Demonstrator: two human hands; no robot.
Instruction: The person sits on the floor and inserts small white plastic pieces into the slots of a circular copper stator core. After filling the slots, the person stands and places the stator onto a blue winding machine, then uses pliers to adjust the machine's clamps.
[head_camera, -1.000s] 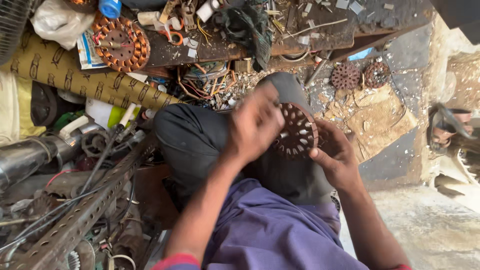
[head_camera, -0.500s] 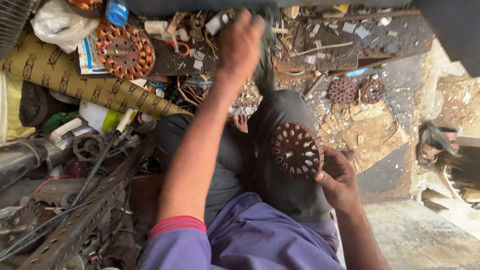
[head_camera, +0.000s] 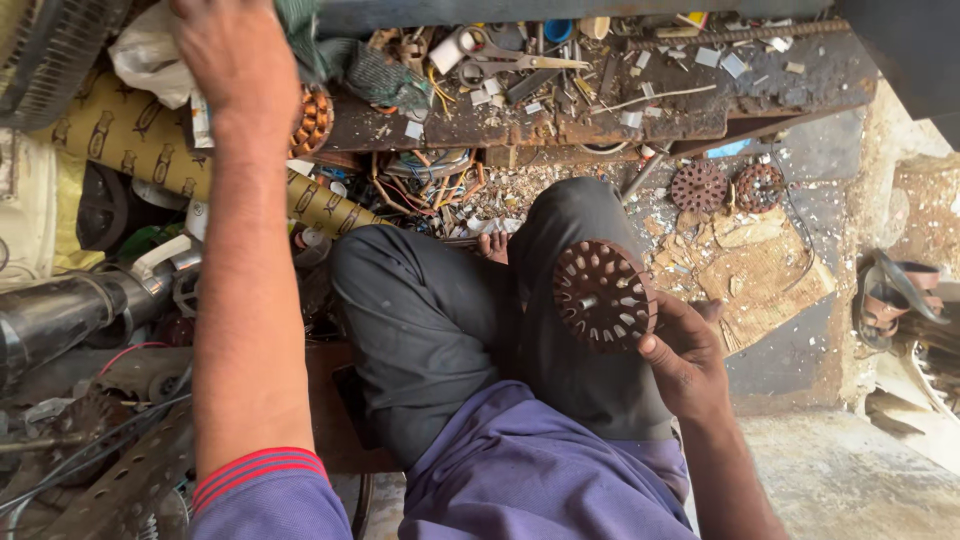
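Head view, looking down on a seated person in dark trousers and a purple shirt. Landmark: the raised knee (head_camera: 585, 215) in mid-frame. Right hand (head_camera: 685, 350) sits just below and right of the knee, fingers curled around the rim of a round, rust-brown slotted stator core (head_camera: 603, 295), grasping it; the core rests flat against the trouser leg on the lower side of the knee, slotted face up, a pale shaft stub near its centre. Left hand (head_camera: 235, 60) is stretched far up and left of the knee, over the cluttered workbench (head_camera: 560, 125); seen from the back, fingers hidden at the frame's top edge, so cannot tell whether it is clenched or slack. It lies next to a green mesh cloth (head_camera: 375, 70) and partly covers a copper-wound stator (head_camera: 312, 118). Above the knee on the bench: scissors (head_camera: 505, 62) among scraps and wire bits. Up and right of the knee, on the floor, two more slotted cores (head_camera: 727, 186) side by side. Left of the knee, a long patterned cardboard tube (head_camera: 150, 140) lies slanted; below it, a dark metal cylinder (head_camera: 65, 315).
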